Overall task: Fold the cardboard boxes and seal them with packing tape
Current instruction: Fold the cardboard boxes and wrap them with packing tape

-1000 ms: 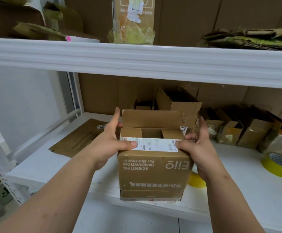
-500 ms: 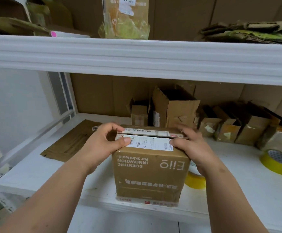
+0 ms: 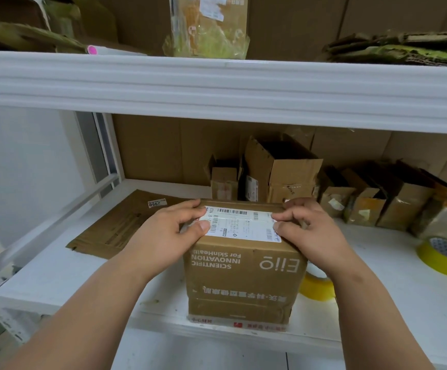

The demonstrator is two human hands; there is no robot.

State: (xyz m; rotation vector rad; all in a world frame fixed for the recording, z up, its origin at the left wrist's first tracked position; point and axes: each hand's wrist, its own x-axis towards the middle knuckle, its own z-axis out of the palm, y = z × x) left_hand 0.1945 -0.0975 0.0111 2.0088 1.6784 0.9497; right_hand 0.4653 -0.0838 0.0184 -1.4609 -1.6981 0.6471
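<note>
Brown cardboard under both sets of fingers: the left hand (image 3: 163, 233) lies on the left end of the box (image 3: 243, 276) top, its fingers (image 3: 187, 209) stretched flat and close together over the far flap, the thumb pressing the near flap at the label's left end. The right hand (image 3: 307, 231) mirrors it on the right end, fingers (image 3: 294, 206) curled over the far flap, thumb on the near one. Neither hand pinches anything; both press the flaps down so they meet along the middle.

The box stands upright at the front edge of the white lower shelf (image 3: 57, 273), its base touching the lip. Bare shelf lies to its left and right front.

A white shipping label (image 3: 241, 222) with barcodes spans both closed flaps. The box's front reads, upside down, "Eiio" and "SCIENTIFIC INNOVATION For skinHealth", with a line of Chinese characters below.

Just beside the box's right lower side lies a yellow tape roll (image 3: 317, 288), partly hidden by the right forearm. Another tape roll (image 3: 443, 256) sits well apart at the right edge. A flattened carton (image 3: 121, 222) with a sticker reading "2960" upside down lies left of the box. Behind stand open cartons (image 3: 283, 169); their insides are dark. The upper shelf (image 3: 217, 86) carries flattened cardboard and a plastic-wrapped packet (image 3: 207, 25).
</note>
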